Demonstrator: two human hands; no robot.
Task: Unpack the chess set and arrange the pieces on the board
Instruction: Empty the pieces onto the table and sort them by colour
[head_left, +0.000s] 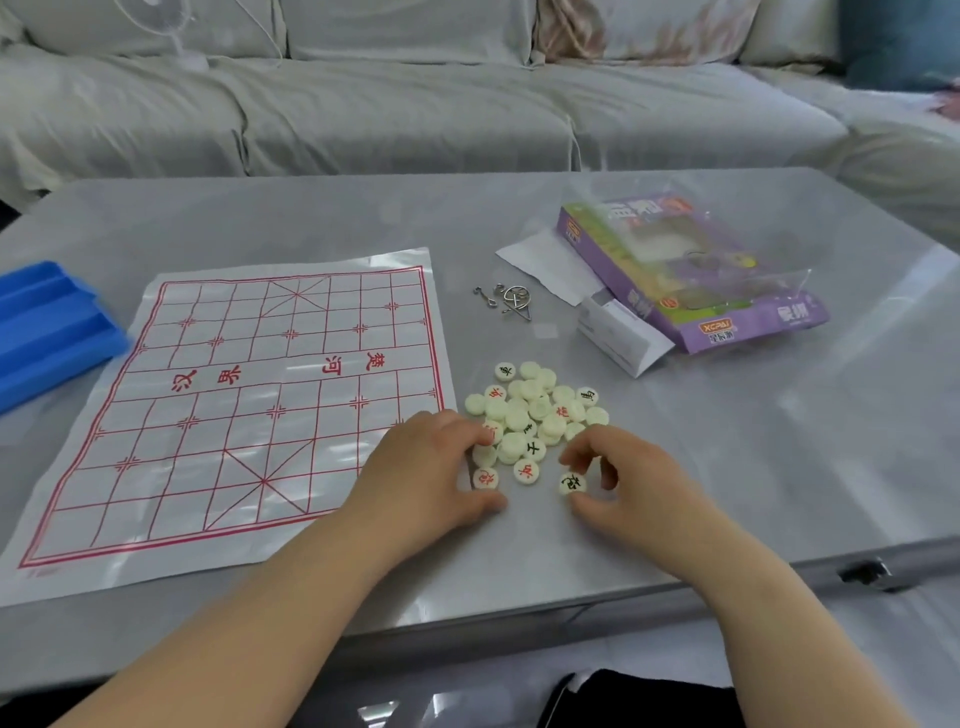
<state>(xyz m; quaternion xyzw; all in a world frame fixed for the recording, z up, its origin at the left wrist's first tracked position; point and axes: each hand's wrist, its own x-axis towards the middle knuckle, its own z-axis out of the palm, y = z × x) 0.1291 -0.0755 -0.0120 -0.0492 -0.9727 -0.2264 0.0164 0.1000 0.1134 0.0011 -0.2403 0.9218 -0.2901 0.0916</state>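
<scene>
A paper Chinese chess board (234, 410) with red lines lies flat on the grey table, with no pieces on it. Right of it sits a pile of several pale round pieces (535, 410), some showing red or black characters. My left hand (426, 478) rests at the pile's near-left edge, its fingertips touching pieces there, a red-marked piece (485, 478) just under the fingers. My right hand (618, 483) is at the pile's near-right side, thumb and forefinger pinching a black-marked piece (572, 483) that lies on the table.
An opened purple box (727, 312) under clear plastic wrap lies at the back right, with white paper flaps beside it. Small metal ring puzzles (506, 301) lie between the box and the board. A blue plastic tray (47, 332) sits at the left edge. A sofa stands behind the table.
</scene>
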